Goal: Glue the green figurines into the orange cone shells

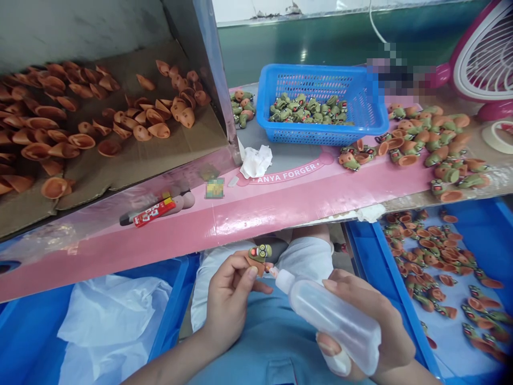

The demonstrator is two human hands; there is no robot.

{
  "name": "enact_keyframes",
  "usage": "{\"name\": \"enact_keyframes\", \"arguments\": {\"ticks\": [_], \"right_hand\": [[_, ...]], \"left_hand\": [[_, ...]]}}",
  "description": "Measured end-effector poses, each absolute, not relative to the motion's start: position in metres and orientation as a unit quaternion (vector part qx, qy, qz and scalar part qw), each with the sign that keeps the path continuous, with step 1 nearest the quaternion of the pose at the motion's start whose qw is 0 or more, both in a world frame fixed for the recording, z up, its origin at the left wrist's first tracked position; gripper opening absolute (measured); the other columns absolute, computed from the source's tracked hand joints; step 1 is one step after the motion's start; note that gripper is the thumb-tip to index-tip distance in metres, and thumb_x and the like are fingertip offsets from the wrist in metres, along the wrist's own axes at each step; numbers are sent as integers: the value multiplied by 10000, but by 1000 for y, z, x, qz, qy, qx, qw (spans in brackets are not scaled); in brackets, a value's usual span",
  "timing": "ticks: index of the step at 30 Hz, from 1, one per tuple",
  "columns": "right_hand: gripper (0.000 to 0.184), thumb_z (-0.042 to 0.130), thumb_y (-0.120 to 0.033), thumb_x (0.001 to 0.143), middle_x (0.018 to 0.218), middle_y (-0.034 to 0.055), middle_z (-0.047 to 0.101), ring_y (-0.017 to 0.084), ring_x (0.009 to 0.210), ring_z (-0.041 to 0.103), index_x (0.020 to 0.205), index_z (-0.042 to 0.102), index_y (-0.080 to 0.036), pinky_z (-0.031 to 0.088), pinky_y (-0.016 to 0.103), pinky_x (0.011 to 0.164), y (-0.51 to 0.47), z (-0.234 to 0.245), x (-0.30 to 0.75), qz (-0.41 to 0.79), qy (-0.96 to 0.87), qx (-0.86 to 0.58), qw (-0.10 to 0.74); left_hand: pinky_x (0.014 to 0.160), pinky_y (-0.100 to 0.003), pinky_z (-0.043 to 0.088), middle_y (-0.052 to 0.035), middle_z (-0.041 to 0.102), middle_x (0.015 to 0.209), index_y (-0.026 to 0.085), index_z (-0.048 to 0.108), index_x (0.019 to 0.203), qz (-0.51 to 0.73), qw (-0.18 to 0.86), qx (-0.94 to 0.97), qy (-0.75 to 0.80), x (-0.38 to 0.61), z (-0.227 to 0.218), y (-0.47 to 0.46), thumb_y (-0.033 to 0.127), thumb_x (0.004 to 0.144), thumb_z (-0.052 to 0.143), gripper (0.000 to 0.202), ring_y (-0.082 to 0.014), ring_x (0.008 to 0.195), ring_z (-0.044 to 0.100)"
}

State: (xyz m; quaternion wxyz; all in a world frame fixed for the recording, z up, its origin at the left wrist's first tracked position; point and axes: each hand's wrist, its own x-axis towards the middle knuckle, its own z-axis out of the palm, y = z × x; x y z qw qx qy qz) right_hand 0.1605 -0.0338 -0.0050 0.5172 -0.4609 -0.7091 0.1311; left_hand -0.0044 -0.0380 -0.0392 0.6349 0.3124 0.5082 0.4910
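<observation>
My left hand (228,299) pinches a small green toy figure with big eyes (260,253) over my lap. My right hand (372,326) is wrapped round a clear plastic squeeze bottle (332,318). The bottle's nozzle points at the figure and nearly touches it. Both hands hover just below the pink table edge (280,203).
A blue basket (320,101) of green figures stands on the table, with more finished figures (433,144) to its right. Orange cone pieces (80,117) lie on cardboard at left. Blue bins sit low: one at right (441,267) with figures, one at left (112,321) with white plastic. A pink fan (484,53) stands far right.
</observation>
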Motion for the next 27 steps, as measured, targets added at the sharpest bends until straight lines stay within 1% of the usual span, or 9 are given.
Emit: {"name": "enact_keyframes", "arguments": {"ticks": [4, 8, 11, 13, 15, 18, 21, 24, 27], "right_hand": [[404, 557, -357, 739, 592, 30, 531, 176, 556, 556, 1042, 507, -94, 448, 290, 426, -35, -13, 160, 110, -709, -433, 545], [412, 563, -365, 736, 595, 27, 516, 171, 560, 553, 1030, 509, -81, 438, 282, 432, -32, -16, 159, 113, -706, -433, 550], [380, 553, -355, 751, 615, 30, 515, 159, 561, 551, 1007, 522, -77, 446, 268, 435, -30, -14, 160, 112, -693, -424, 572], [380, 542, -389, 760, 671, 47, 540, 168, 614, 568, 994, 536, -89, 468, 270, 467, -31, -14, 163, 115, -673, -437, 585], [414, 534, -455, 752, 745, 67, 568, 182, 683, 579, 966, 561, -102, 487, 276, 519, -35, -19, 169, 124, -641, -476, 589], [444, 547, -495, 719, 797, 82, 583, 173, 660, 570, 928, 586, -104, 475, 265, 507, -36, -37, 182, 165, -582, -523, 601], [410, 570, -447, 703, 756, 67, 585, 156, 586, 556, 932, 573, -107, 447, 253, 469, -19, -59, 197, 221, -535, -548, 604], [359, 642, -377, 649, 727, 38, 581, 143, 597, 548, 891, 557, -127, 432, 237, 511, 17, -73, 205, 240, -509, -603, 565], [409, 661, -355, 620, 766, 31, 585, 143, 644, 562, 926, 478, -155, 437, 238, 558, 58, -76, 204, 311, -512, -589, 542]], "left_hand": [[521, -230, 524, -5, 552, 787, 186, 539, 703, 486, 633, 311, 517, -6, -40, -37, 209, 797, 525, 98, -153, 763, 577], [542, -232, 525, 0, 555, 744, 179, 537, 687, 480, 638, 299, 522, -6, -40, -36, 223, 785, 547, 108, -159, 785, 574], [536, -224, 523, -15, 593, 803, 168, 545, 683, 482, 649, 256, 530, -4, -39, -33, 245, 763, 577, 116, -152, 779, 579], [532, -216, 524, -24, 606, 875, 161, 554, 690, 487, 652, 215, 539, -3, -38, -30, 256, 741, 603, 118, -149, 793, 585], [533, -207, 528, -23, 609, 904, 160, 556, 697, 497, 650, 174, 547, -4, -38, -25, 262, 722, 622, 124, -152, 829, 589], [543, -197, 532, -6, 617, 867, 163, 536, 689, 531, 639, 125, 543, -9, -41, -14, 270, 692, 651, 158, -150, 856, 595], [548, -193, 530, 15, 607, 807, 163, 514, 669, 573, 618, 111, 526, -17, -43, 1, 260, 670, 668, 183, -127, 809, 598], [552, -190, 526, 19, 575, 769, 157, 506, 659, 589, 613, 135, 509, -24, -39, 15, 243, 689, 648, 169, -129, 821, 591], [548, -204, 527, 15, 552, 738, 154, 499, 652, 583, 623, 183, 488, -26, -30, 22, 255, 716, 621, 170, -156, 852, 589]]}}
